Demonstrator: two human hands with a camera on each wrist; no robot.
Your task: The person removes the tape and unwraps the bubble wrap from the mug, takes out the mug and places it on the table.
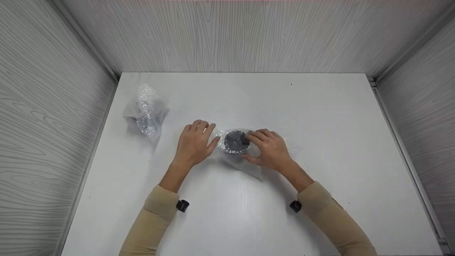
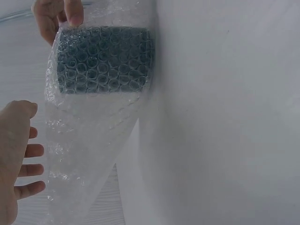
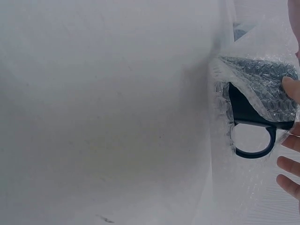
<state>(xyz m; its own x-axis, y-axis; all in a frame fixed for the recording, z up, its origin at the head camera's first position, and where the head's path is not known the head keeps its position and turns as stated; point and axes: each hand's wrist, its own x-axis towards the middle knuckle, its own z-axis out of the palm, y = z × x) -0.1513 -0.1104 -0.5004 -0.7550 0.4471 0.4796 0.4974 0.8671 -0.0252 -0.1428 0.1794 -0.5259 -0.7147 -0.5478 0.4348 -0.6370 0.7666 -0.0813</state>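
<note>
A dark mug (image 3: 248,110) stands on the table, partly covered by clear bubble wrap (image 2: 101,126); its looped handle (image 3: 272,143) sticks out of the wrap in the right wrist view. My right hand (image 1: 272,151) pinches the wrapped mug at its upper edge, thumb on the wrap over the wall. The lower fingers (image 3: 288,164) of that hand extend away from the mug. Just left of the mug, my left hand (image 1: 194,144) hovers by the wrap with fingers spread and holds nothing. In the left wrist view the wrap hangs loose beside those straight fingers.
A second bubble-wrapped bundle (image 1: 145,113) lies at the back left of the white table (image 1: 330,121), its contents blurred by the wrap. Wood-grain panels (image 1: 227,35) enclose the table at the back and both sides.
</note>
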